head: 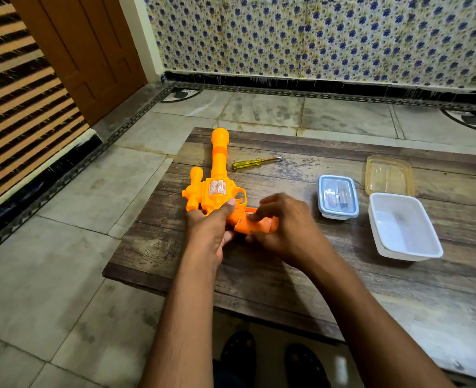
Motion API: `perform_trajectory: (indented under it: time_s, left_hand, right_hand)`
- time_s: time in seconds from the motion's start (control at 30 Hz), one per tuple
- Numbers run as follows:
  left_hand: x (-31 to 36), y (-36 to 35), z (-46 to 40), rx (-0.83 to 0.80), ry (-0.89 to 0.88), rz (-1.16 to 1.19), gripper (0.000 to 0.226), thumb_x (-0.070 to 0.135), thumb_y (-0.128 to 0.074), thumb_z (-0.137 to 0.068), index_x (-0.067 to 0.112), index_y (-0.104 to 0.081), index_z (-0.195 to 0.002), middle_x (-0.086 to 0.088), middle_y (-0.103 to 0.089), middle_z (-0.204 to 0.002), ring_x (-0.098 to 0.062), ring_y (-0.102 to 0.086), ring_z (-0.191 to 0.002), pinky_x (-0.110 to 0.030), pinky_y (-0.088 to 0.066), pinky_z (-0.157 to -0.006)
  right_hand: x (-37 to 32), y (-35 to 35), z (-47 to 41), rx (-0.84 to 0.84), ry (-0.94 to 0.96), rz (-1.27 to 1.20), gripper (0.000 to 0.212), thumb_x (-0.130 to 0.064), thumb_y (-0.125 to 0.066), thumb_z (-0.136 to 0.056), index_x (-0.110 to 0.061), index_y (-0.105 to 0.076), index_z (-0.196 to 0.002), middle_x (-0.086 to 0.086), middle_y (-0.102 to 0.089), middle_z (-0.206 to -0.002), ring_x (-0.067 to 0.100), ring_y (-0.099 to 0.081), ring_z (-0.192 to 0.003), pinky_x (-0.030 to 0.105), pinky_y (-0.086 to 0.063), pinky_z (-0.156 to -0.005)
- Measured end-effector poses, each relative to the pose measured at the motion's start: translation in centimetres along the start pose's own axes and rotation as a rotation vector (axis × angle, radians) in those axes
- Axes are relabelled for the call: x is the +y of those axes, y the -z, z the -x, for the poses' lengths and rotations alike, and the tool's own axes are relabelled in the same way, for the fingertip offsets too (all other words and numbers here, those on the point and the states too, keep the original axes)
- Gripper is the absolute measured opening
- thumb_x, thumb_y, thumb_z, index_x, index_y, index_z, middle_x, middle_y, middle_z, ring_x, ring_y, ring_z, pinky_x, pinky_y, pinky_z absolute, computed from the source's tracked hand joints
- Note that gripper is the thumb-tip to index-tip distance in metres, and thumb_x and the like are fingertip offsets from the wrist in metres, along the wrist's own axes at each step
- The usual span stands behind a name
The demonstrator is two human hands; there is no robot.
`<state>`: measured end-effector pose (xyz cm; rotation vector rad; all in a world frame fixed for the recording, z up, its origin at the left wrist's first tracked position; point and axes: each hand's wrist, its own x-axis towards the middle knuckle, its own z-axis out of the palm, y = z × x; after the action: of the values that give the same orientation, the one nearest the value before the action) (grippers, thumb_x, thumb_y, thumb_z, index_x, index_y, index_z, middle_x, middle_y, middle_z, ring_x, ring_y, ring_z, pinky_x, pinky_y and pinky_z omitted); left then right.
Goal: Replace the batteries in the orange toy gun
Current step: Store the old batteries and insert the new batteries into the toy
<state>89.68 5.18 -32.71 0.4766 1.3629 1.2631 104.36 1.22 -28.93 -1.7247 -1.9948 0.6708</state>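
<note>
Left hand (213,222) grips the orange toy gun (217,189), right hand (280,222) curls round its handle (battery cover probably); screwdriver (255,163) likely next.

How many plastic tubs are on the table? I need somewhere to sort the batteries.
2, both right of the gun: a small lidded tub, and an open white tub nearer the edge. A loose clear lid lies behind it. None looks hidden.

Even, soft indoor light, faint shadows; wide-angle bending at edges; slight smear on striped wall (21,93)
</note>
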Motion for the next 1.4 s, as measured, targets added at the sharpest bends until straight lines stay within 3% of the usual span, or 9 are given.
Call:
perform_trajectory:
  time_s: [0.2,0.37,0.47,0.57,0.73,0.83,1.07,1.27,1.4]
  left_hand:
    - [0.3,0.1,0.5,-0.014,0.019,0.022,0.063,0.008,-0.078,-0.084,0.013,-0.051,-0.141,-0.009,-0.064,-0.133,-0.029,-0.063,-0.119,-0.041,-0.057,-0.068]
    - [0.7,0.5,1.5,-0.126,0.048,0.056,0.061,-0.001,-0.08,-0.078,0.011,-0.055,-0.133,-0.012,-0.072,-0.116,-0.028,-0.07,-0.103,-0.033,-0.059,-0.053]
    - [0.9,0.6,1.8,-0.176,0.109,0.107,0.071,-0.011,-0.076,-0.077,0.006,-0.046,-0.14,-0.022,-0.068,-0.121,-0.039,-0.069,-0.104,-0.035,-0.06,-0.054]
    - [1.0,0.5,2.0,-0.18,0.119,0.129,0.071,-0.013,-0.072,-0.079,0.006,-0.044,-0.141,-0.024,-0.065,-0.123,-0.038,-0.069,-0.098,-0.038,-0.06,-0.053]
    - [0.8,0.4,2.0,-0.156,0.112,0.123,0.074,-0.011,-0.075,-0.077,0.006,-0.045,-0.142,-0.023,-0.065,-0.126,-0.041,-0.067,-0.106,-0.041,-0.06,-0.054]
    - [0.9,0.3,2.1,-0.15,0.104,0.116,0.067,-0.011,-0.073,-0.079,0.005,-0.048,-0.139,-0.024,-0.066,-0.123,-0.042,-0.067,-0.104,-0.041,-0.061,-0.053]
    - [1.4,0.1,2.9,-0.126,0.089,0.095,0.047,-0.011,-0.072,-0.082,0.003,-0.054,-0.123,-0.021,-0.067,-0.11,-0.033,-0.068,-0.086,-0.037,-0.06,-0.047]
    - [1.2,0.1,3.1,-0.128,0.078,0.08,0.042,-0.01,-0.072,-0.083,-0.001,-0.057,-0.121,-0.025,-0.069,-0.109,-0.039,-0.071,-0.09,-0.044,-0.062,-0.054]
    - [1.1,0.7,2.8,-0.168,0.106,0.071,0.03,-0.01,-0.07,-0.084,0.002,-0.061,-0.109,-0.018,-0.071,-0.098,-0.032,-0.07,-0.083,-0.04,-0.063,-0.056]
  right_hand:
    - [0.1,0.1,-0.1,0.052,-0.05,-0.084,0.042,-0.026,-0.086,-0.077,-0.021,-0.076,-0.117,0.007,-0.073,-0.116,0.02,-0.064,-0.108,0.027,-0.046,-0.08]
    - [0.4,-0.2,-0.3,0.139,-0.05,-0.161,0.047,-0.033,-0.092,-0.068,-0.022,-0.078,-0.111,0.002,-0.075,-0.11,0.016,-0.067,-0.103,0.032,-0.055,-0.085]
    - [0.7,-0.3,-0.4,0.15,-0.069,-0.243,0.047,-0.033,-0.094,-0.064,-0.023,-0.079,-0.108,-0.001,-0.076,-0.107,0.013,-0.069,-0.101,0.041,-0.059,-0.087]
    - [1.2,-0.2,-0.4,0.115,-0.126,-0.341,0.048,-0.027,-0.095,-0.062,-0.022,-0.079,-0.107,-0.002,-0.077,-0.104,0.012,-0.072,-0.098,0.041,-0.062,-0.086]
    - [1.2,0.0,-0.4,0.159,-0.149,-0.358,0.039,-0.022,-0.098,-0.059,-0.017,-0.08,-0.093,0.002,-0.078,-0.098,0.013,-0.073,-0.088,0.042,-0.063,-0.082]
    - [1.4,0.0,-0.6,0.187,-0.145,-0.337,0.038,-0.027,-0.1,-0.053,-0.023,-0.074,-0.08,0.004,-0.077,-0.092,0.015,-0.074,-0.085,0.045,-0.064,-0.076]
    - [1.1,0.0,-0.6,0.184,-0.074,-0.235,0.058,-0.03,-0.095,-0.062,-0.014,-0.076,-0.115,0.006,-0.079,-0.104,0.012,-0.074,-0.089,0.039,-0.063,-0.08]
    - [0.9,0.1,-1.1,0.162,-0.072,-0.183,0.045,-0.031,-0.092,-0.063,-0.012,-0.08,-0.103,0.007,-0.079,-0.093,0.015,-0.075,-0.085,0.041,-0.063,-0.077]
    - [1.0,-0.2,-1.0,0.137,-0.064,-0.221,0.047,-0.029,-0.092,-0.063,-0.011,-0.08,-0.105,0.008,-0.079,-0.095,0.016,-0.075,-0.088,0.041,-0.063,-0.08]
